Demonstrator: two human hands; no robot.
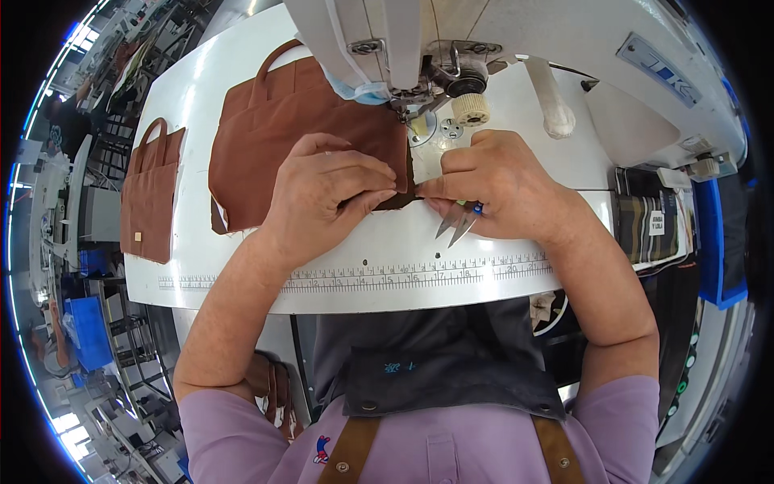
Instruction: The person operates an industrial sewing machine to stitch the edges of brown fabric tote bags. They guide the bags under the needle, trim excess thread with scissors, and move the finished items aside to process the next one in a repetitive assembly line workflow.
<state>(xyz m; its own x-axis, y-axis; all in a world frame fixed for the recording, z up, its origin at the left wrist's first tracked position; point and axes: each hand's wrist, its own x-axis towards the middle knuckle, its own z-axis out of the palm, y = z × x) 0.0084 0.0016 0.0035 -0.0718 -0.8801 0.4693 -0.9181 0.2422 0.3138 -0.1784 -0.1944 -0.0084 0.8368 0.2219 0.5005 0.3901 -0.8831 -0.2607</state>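
A brown bag piece with a handle (250, 141) lies on the white sewing table (185, 97), its right corner showing a dark underside, just in front of the sewing machine's needle area (411, 113). My left hand (326, 198) rests on that piece, fingers curled and closed at its right edge, gripping it near the corner. My right hand (492, 181) is closed around small metal snips (458, 224), blades pointing toward me, while its thumb and forefinger touch the dark edge of the piece.
A second brown bag piece (149, 202) lies at the left. A printed ruler (363, 277) runs along the front edge. Striped folded fabric (637, 218) and a blue bin (717, 242) are at the right. Workstations and other people (64, 121) are at the far left.
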